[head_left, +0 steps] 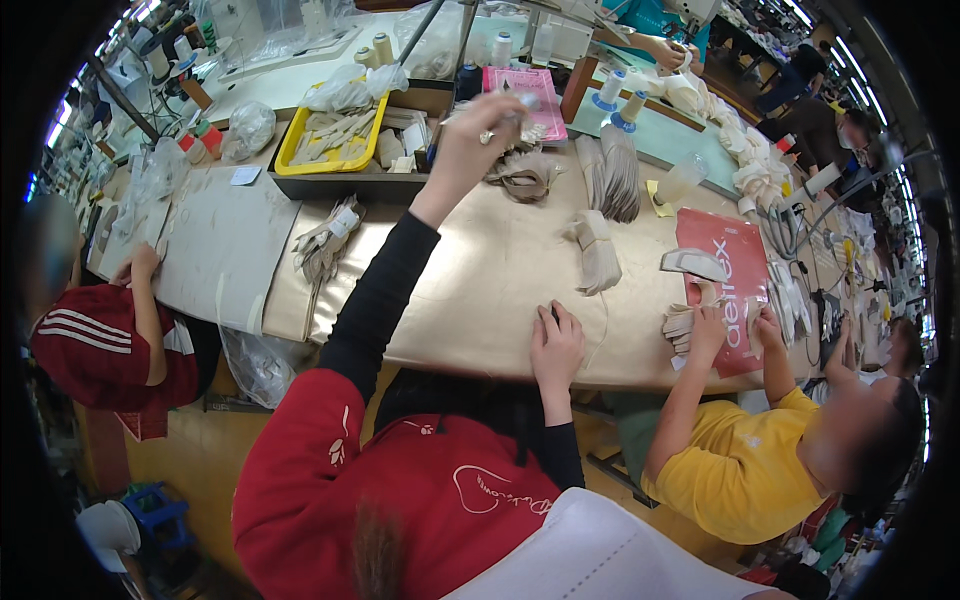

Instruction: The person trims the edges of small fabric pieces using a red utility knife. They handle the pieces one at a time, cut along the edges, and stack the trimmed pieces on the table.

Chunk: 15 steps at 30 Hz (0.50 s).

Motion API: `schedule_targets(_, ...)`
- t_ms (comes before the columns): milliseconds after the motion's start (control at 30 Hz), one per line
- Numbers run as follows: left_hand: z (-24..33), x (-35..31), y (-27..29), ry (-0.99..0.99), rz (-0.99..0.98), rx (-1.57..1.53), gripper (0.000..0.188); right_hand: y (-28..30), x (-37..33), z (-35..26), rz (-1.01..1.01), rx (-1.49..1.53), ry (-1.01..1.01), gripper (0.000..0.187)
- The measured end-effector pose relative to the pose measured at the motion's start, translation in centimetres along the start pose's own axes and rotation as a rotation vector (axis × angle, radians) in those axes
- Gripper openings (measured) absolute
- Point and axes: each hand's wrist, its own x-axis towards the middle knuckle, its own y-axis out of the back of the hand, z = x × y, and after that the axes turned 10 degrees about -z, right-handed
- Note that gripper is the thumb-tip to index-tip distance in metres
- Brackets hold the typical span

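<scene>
My left hand (478,145) is raised over the far middle of the table, its fingers drawn together. Something small and whitish shows at its fingertips, too blurred to name. Below and beyond it lie a grey-brown bundle of strips (528,178) and a pink printed packet (540,112). My right hand (557,350) rests on the near part of the table with bent fingers. A small dark object (552,316) shows between thumb and fingers; its kind is unclear. Beyond that hand lies a tied bundle of beige fabric pieces (597,255), with longer grey strips (607,175) behind.
A yellow tray (283,158) of fabric pieces sits in a dark box (340,186) at the far left. Thread spools (610,90) and a plastic bottle (682,180) stand at the back. A person in yellow (740,455) handles pieces over a red sheet (730,240); another person (110,340) sits left.
</scene>
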Motion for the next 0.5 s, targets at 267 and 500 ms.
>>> schedule_targets(267, -1.0, -15.4, -4.0, 0.417, -0.638, -0.183, 0.029, -0.1, -0.1, 0.0, 0.014, 0.039, -0.001, 0.029)
schedule_targets(500, 3.0, -23.8, -0.6, 0.622, -0.431, 0.342, 0.050, -0.1, -0.3, 0.8, 0.051, 0.283, -0.150, 0.036)
